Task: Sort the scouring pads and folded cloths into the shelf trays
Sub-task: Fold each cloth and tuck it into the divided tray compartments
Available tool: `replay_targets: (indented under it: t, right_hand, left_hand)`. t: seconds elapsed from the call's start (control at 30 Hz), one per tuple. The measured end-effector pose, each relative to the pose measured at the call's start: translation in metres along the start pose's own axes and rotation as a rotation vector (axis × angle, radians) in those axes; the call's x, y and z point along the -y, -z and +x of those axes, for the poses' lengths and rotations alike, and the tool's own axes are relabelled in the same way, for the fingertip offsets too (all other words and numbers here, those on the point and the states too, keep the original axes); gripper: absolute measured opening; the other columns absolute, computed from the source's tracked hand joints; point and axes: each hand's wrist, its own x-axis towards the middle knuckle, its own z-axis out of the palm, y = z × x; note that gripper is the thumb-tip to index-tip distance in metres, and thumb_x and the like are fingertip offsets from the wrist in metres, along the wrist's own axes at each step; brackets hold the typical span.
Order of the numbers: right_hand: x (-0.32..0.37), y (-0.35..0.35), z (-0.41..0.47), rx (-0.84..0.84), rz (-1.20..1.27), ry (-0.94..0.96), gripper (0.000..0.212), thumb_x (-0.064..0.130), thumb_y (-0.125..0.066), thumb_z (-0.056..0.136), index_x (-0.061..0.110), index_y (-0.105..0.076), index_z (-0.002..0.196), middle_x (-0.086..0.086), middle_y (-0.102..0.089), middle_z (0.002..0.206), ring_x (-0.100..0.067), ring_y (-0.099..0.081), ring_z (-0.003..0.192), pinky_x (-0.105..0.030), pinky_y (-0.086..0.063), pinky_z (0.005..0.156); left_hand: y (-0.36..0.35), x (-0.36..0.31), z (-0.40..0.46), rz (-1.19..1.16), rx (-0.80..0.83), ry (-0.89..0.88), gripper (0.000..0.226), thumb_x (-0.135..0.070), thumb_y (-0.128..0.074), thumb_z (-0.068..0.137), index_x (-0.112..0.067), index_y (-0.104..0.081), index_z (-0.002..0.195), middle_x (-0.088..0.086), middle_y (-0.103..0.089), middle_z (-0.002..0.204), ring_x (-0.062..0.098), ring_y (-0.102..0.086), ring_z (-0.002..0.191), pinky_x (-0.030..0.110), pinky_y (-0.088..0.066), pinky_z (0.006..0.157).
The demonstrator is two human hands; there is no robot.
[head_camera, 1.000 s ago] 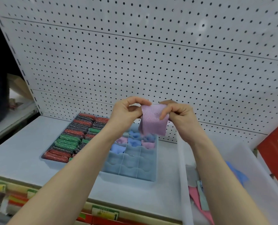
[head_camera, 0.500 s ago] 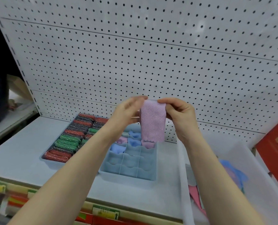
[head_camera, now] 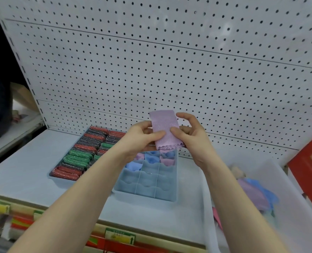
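A folded pink cloth [head_camera: 165,127] is held upright in the air between both hands, above the far end of the blue divided tray [head_camera: 148,189]. My left hand [head_camera: 142,137] pinches its left edge and my right hand [head_camera: 190,136] pinches its right edge. Blue and pink folded cloths [head_camera: 151,158] fill the tray's far compartments; its near compartments hold nothing. To the left, a grey tray [head_camera: 53,177] is packed with red, green and dark scouring pads [head_camera: 82,156].
A clear plastic bin [head_camera: 208,207] at the right holds loose purple, blue and pink cloths [head_camera: 257,196]. A red box [head_camera: 310,170] stands at the far right. White pegboard [head_camera: 169,61] backs the grey shelf [head_camera: 20,172], with price labels along its front edge.
The pink cloth went from a wider fold to a narrow upright strip. Both hands shifted down its sides and now pinch it lower.
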Motion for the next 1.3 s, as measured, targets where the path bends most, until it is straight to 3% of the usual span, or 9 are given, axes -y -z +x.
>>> replay_targets:
  t: [0.1,0.23,0.37,0.57,0.67,0.9,1.03,1.17,1.3]
  right_hand:
    - [0.0,0.003,0.0,0.089,-0.045,0.01,0.031,-0.003,-0.049,0.096,0.017,-0.062,0.116,-0.001,-0.064,0.072,-0.018,-0.059,0.068,-0.025,-0.052,0.063]
    - [0.004,0.014,-0.004,0.33,-0.13,0.082,0.058,-0.024,-0.043,0.082,0.015,-0.064,0.12,-0.003,-0.069,0.107,-0.019,-0.067,0.094,-0.029,-0.055,0.081]
    - [0.004,0.008,-0.004,0.131,-0.402,0.238,0.053,-0.019,-0.061,0.078,0.025,-0.072,0.107,-0.01,-0.066,0.104,-0.02,-0.059,0.083,-0.031,-0.053,0.079]
    - [0.003,0.004,-0.011,0.049,-0.364,0.282,0.019,0.008,-0.077,0.082,0.013,-0.078,0.101,-0.008,-0.058,0.115,-0.023,-0.059,0.088,-0.034,-0.049,0.072]
    - [0.001,0.004,-0.014,0.039,-0.293,0.249,0.013,0.008,-0.078,0.081,0.01,-0.078,0.094,-0.004,-0.057,0.122,-0.007,-0.062,0.094,-0.023,-0.049,0.071]
    - [-0.008,-0.005,-0.01,-0.108,-0.11,0.103,0.027,0.023,-0.076,0.084,-0.002,-0.071,0.076,-0.011,-0.067,0.083,-0.012,-0.057,0.067,-0.026,-0.049,0.068]
    - [-0.014,-0.011,-0.008,-0.217,-0.148,0.058,0.029,0.03,-0.075,0.08,0.015,-0.064,0.058,0.0,-0.056,0.058,-0.012,-0.051,0.054,-0.027,-0.045,0.063]
    - [-0.019,-0.014,-0.009,-0.241,-0.209,0.048,0.03,0.032,-0.074,0.078,0.016,-0.062,0.055,0.002,-0.056,0.055,-0.012,-0.047,0.052,-0.024,-0.043,0.056]
    - [-0.023,-0.015,-0.013,-0.208,-0.166,0.006,0.021,0.034,-0.074,0.079,0.019,-0.067,0.066,0.001,-0.064,0.065,-0.013,-0.056,0.059,-0.024,-0.047,0.055]
  left_hand:
    - [-0.001,0.002,0.001,-0.034,-0.094,0.0,0.03,-0.006,-0.067,0.089,-0.001,-0.06,0.118,0.015,-0.072,0.098,0.023,-0.072,0.077,0.029,-0.06,0.063]
    - [0.001,-0.002,0.003,-0.12,-0.149,0.024,0.027,-0.005,-0.067,0.089,0.0,-0.062,0.115,0.013,-0.071,0.091,0.014,-0.071,0.065,0.02,-0.055,0.056]
    - [-0.001,-0.004,0.002,-0.126,-0.144,0.031,0.022,-0.004,-0.067,0.089,-0.002,-0.062,0.11,0.011,-0.072,0.087,0.012,-0.07,0.063,0.019,-0.054,0.054]
    - [-0.002,-0.003,-0.002,-0.148,-0.107,-0.006,0.018,0.002,-0.061,0.091,-0.003,-0.053,0.107,0.015,-0.074,0.081,0.022,-0.07,0.063,0.027,-0.055,0.051]
    - [-0.004,-0.001,-0.002,-0.201,-0.1,-0.053,0.031,0.008,-0.057,0.091,-0.001,-0.048,0.119,0.011,-0.074,0.085,0.02,-0.069,0.062,0.026,-0.052,0.048]
    - [-0.007,0.004,-0.007,-0.271,-0.016,-0.151,0.048,0.023,-0.044,0.088,-0.005,-0.056,0.124,0.009,-0.074,0.103,0.021,-0.071,0.091,0.025,-0.058,0.069]
    - [-0.004,0.009,-0.013,-0.236,0.037,-0.154,0.028,0.0,-0.047,0.094,-0.005,-0.062,0.118,0.012,-0.07,0.112,0.027,-0.065,0.106,0.04,-0.055,0.094]
    - [-0.005,0.016,-0.019,0.07,-0.01,-0.227,0.053,-0.017,-0.08,0.079,-0.021,-0.056,0.126,-0.005,-0.069,0.118,0.014,-0.068,0.106,0.028,-0.057,0.087]
    - [-0.003,0.021,-0.018,0.123,-0.14,-0.288,0.039,-0.002,-0.069,0.086,-0.022,-0.06,0.118,0.001,-0.069,0.117,0.018,-0.07,0.101,0.036,-0.057,0.088]
